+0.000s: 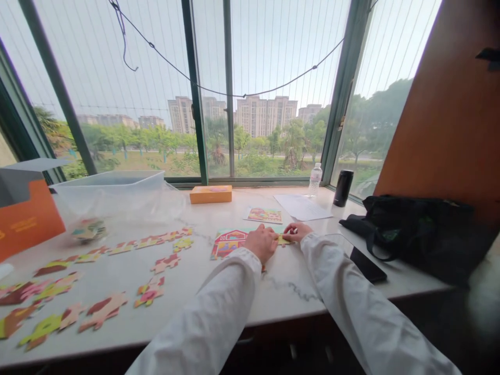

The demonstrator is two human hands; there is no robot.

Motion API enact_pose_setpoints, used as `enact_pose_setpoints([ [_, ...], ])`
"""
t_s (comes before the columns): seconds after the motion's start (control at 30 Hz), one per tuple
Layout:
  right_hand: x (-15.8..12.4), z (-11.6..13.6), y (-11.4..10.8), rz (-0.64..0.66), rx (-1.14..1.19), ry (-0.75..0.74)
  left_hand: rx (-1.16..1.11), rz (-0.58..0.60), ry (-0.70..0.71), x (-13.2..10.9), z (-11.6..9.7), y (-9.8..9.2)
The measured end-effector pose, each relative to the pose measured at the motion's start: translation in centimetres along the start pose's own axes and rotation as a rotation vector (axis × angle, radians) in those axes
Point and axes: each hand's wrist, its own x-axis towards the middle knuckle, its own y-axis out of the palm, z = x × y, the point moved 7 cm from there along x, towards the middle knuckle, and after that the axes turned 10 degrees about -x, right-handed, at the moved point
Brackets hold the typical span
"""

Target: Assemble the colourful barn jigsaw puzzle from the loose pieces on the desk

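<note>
The small yellow puzzle piece [284,239] lies flat on the marble counter [281,291], between our two hands and just right of the assembled barn section [228,244]. Its long axis seems to run left to right across our view, though our fingers hide much of its outline. It sits nearer our right hand [297,231], whose curled fingers [288,232] come down onto it; we cannot tell whether they pinch it or only touch it. Our left hand [261,242] is curled rather than spread, knuckles up, at the barn section's right edge, with its fingertips out of sight. White sleeves [211,317] cover our forearms, and both arms reach forward to the middle of the counter.

Just ahead of our hands lies a small picture card [264,215], with a white paper sheet [300,207] beyond it to the right. Along the window stand an orange box [211,194], a plastic water bottle [314,179] and a black flask [343,187]. To our right are a black phone [363,263] and a black bag [406,234]. To our left, loose jigsaw pieces [103,311] are spread across the counter, below a clear plastic bin [113,195] and an orange carton [27,219].
</note>
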Motion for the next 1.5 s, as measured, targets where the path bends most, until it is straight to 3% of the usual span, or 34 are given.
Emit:
enact_pose_setpoints([
  [0.53,-0.6,0.4,-0.5,-0.095,-0.048,0.086,0.039,0.063,0.044,0.9,-0.1,1.5],
  [0.8,-1.3,1.0,-2.3,-0.294,-0.091,0.145,0.025,0.007,-0.005,0.7,0.2,1.3],
  [0.97,-1.5,1.2,-3.1,-0.354,-0.148,0.114,-0.026,-0.182,-0.084,0.2,1.2,-0.6],
  [1.17,-3.0,2.5,-4.9,-0.425,-0.128,0.113,-0.009,-0.247,-0.272,-1.0,1.4,-2.6],
  [1.27,-4.3,3.4,-5.6,-0.478,-0.124,0.125,0.023,-0.299,-0.355,-1.6,1.3,-4.6],
  [1.43,-5.1,4.0,-5.0,-0.354,-0.118,0.148,0.017,-0.343,-0.418,-3.1,1.4,-8.9],
  [1.5,-5.3,4.1,-5.1,-0.361,-0.137,0.161,-0.004,-0.349,-0.393,-4.2,1.3,-10.4],
])
